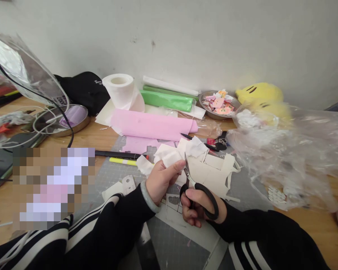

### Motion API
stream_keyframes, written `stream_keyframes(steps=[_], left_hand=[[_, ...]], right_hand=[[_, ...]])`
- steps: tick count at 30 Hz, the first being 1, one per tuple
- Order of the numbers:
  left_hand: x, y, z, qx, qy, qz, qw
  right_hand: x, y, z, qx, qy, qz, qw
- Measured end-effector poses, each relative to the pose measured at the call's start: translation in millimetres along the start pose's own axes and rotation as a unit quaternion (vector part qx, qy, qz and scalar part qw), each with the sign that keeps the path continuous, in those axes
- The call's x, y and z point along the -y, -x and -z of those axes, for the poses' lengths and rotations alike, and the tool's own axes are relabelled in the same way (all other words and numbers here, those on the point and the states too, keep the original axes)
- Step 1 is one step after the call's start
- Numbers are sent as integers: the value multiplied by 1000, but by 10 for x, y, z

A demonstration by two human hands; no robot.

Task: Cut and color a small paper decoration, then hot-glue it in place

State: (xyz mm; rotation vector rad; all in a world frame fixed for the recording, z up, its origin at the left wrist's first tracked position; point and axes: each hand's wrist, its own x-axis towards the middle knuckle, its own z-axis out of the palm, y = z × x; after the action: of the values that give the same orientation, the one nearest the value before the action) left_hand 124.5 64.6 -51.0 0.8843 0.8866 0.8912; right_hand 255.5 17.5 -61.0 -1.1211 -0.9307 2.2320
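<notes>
Pinching white paper (170, 156) toward eleven o'clock, with the left hand's (161, 178) thumb clamped against its fingers, probably to steady it beside the blades. Gripping black-handled scissors (211, 197) at the clock's centre, with the right hand's (197, 205) thumb and fingers closed around the loops, apparently for control. Counting one pair of scissors, one white roll (116, 95) farther toward eleven, one folded pink sheet (154, 125), and two metal bowls (218, 117), at one and ten.
</notes>
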Motion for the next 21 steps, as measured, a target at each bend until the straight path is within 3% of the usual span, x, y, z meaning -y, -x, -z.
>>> stream_keyframes(steps=[10, 21], left_hand=[[-6, 3, -22, 9, 56, 9, 998], [12, -7, -13, -59, 47, -36, 997]], right_hand=[[91, 52, -99, -79, 84, -12, 993], [73, 67, -31, -48, 45, -14, 998]])
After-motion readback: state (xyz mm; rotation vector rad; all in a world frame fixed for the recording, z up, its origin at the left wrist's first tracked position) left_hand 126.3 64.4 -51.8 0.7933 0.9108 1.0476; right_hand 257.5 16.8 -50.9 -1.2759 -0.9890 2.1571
